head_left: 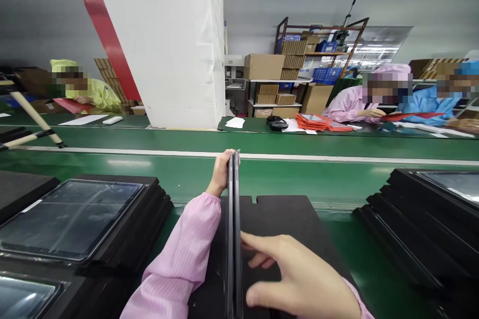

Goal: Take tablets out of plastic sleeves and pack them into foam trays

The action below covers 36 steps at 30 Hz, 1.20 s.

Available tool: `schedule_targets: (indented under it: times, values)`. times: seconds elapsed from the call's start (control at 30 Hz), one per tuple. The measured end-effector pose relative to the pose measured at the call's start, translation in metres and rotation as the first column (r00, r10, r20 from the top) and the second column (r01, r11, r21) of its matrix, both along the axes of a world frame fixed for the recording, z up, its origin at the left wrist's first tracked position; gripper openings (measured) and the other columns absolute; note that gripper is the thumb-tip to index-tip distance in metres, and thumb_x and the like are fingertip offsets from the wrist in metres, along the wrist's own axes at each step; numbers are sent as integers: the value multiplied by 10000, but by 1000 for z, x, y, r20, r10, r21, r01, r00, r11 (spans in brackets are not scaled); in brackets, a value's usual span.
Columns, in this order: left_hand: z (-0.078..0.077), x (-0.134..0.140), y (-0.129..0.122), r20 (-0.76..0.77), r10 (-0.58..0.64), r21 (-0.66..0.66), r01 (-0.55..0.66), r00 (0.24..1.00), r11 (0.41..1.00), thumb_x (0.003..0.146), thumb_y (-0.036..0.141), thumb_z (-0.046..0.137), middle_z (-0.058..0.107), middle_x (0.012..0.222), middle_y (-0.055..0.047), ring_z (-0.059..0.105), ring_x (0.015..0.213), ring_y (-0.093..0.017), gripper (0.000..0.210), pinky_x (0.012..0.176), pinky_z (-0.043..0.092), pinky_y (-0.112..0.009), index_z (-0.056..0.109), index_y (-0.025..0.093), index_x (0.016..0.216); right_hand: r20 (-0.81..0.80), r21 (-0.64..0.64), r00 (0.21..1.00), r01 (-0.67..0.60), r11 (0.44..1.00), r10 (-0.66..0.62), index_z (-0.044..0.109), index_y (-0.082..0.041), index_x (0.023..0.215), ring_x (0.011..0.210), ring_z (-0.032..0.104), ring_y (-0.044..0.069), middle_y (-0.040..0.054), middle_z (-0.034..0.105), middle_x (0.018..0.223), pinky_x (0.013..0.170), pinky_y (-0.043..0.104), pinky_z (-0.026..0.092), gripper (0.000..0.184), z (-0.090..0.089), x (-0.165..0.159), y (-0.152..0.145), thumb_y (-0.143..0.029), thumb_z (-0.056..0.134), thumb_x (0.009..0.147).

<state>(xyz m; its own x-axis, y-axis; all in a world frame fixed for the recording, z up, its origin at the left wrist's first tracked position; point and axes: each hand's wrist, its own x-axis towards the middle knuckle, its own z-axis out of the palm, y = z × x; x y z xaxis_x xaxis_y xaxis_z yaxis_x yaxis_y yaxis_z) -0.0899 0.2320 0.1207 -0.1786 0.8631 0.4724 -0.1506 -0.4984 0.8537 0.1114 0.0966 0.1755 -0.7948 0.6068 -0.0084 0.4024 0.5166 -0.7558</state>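
Observation:
Two thin dark tablets (233,229) stand upright on edge, close together, seen edge-on in the middle of the view. My left hand (221,172) grips them at their far end, with the fingers partly hidden behind them. Just to the right, my right hand (292,271) is open, thumb and fingers spread and holding nothing. Its index fingertip is at the right tablet's side; whether it touches, I cannot tell. Beneath both hands lies a black foam pad (284,214).
At left, a tablet (75,217) lies on stacked black foam trays (149,209). More foam trays (404,229) are stacked at right. The green bench (149,172) runs across. Beyond it, several co-workers sit near orange-red sleeves (322,123). A white pillar (168,50) rises behind.

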Motion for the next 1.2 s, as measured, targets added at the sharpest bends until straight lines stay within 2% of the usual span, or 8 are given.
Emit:
schedule_targets:
  times: [0.1, 0.2, 0.3, 0.5, 0.73, 0.97, 1.2]
  values:
    - [3, 0, -4, -1, 1, 38, -1, 1000, 999, 792, 720, 461, 446, 549, 8, 404, 509, -122, 557, 495, 316, -269, 522, 189, 635, -113, -160, 990, 61, 985, -80, 664, -252, 1151, 810, 698, 161, 3, 716, 1090, 764, 257, 550, 308, -3, -5, 9, -254, 640, 844]
    - [6, 0, -9, 4, 22, 51, -23, 1000, 998, 776, 739, 489, 447, 541, 14, 376, 497, -112, 577, 492, 298, -267, 515, 186, 614, -146, -197, 979, 115, 974, -145, 641, -247, 1218, 821, 696, 175, 27, 714, 1092, 758, 282, 561, 348, -10, -11, 13, -275, 612, 872]
    - [7, 0, -10, 14, 36, 42, -37, 999, 998, 750, 766, 501, 451, 534, 20, 352, 476, -105, 596, 473, 281, -264, 529, 185, 622, -139, -187, 978, 127, 974, -154, 610, -261, 1281, 835, 689, 176, 26, 715, 1068, 763, 285, 563, 398, -13, -12, 15, -287, 608, 884]
    - [5, -1, -7, 29, 36, 33, -37, 999, 999, 740, 768, 512, 445, 529, 19, 352, 466, -101, 604, 456, 258, -260, 536, 176, 623, -144, -161, 987, 49, 986, -72, 575, -275, 1333, 806, 658, 152, 20, 701, 1072, 754, 264, 546, 411, -12, -9, 22, -227, 533, 926]
    - [4, -1, -7, 30, 40, 42, -42, 999, 998, 781, 721, 515, 432, 533, 19, 332, 481, -103, 569, 457, 256, -258, 507, 183, 595, -106, -86, 994, 26, 996, -35, 539, -259, 1368, 757, 634, 151, 38, 679, 1078, 873, 318, 536, 410, -15, -2, 26, -303, 497, 962]
    - [11, 1, -14, -12, 60, 63, -60, 998, 996, 780, 697, 541, 449, 549, 17, 366, 514, -118, 543, 490, 305, -261, 553, 182, 608, -83, -75, 996, -18, 997, 11, 529, -258, 1368, 817, 635, 175, 28, 669, 990, 771, 289, 530, 410, -12, 4, 27, -239, 464, 964]
    - [15, 1, -18, -102, 119, 84, -110, 988, 990, 772, 730, 521, 442, 538, 22, 375, 518, -124, 575, 522, 336, -265, 576, 180, 612, -79, -28, 997, -19, 999, 17, 599, -247, 1260, 810, 597, 159, 2, 649, 930, 770, 269, 488, 374, -9, 8, 26, -136, 447, 936]
